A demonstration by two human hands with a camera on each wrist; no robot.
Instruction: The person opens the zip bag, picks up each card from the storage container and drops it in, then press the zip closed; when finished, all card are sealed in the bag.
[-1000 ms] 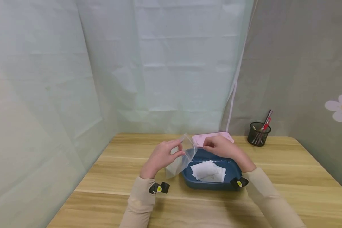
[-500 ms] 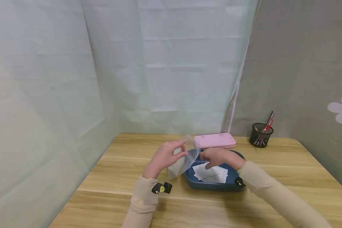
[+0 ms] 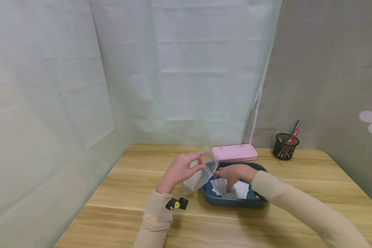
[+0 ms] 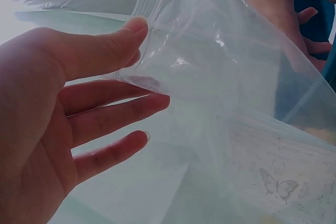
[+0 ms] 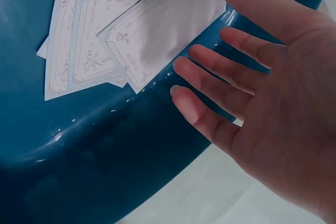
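Observation:
My left hand (image 3: 181, 170) pinches the top edge of a clear zip-lock bag (image 3: 193, 182) between thumb and index finger, left of the blue basin. Through the bag's film in the left wrist view shows a paper card with a butterfly print (image 4: 278, 184). My right hand (image 3: 235, 172) reaches into the blue basin (image 3: 235, 203), fingers spread and holding nothing. Several white printed paper cards (image 5: 163, 30) with ornate borders lie overlapping on the basin floor, right by the fingertips of that hand; it partly covers them in the head view.
A pink flat case (image 3: 235, 152) lies behind the basin. Farther right stands a black mesh pen cup (image 3: 283, 150) with pens in it. All of it is on a wooden table (image 3: 121, 206) with fabric hanging behind.
My right hand has come down from above the basin's far rim into the basin over the cards, its fingers spreading. The left hand keeps the bag in nearly the same place.

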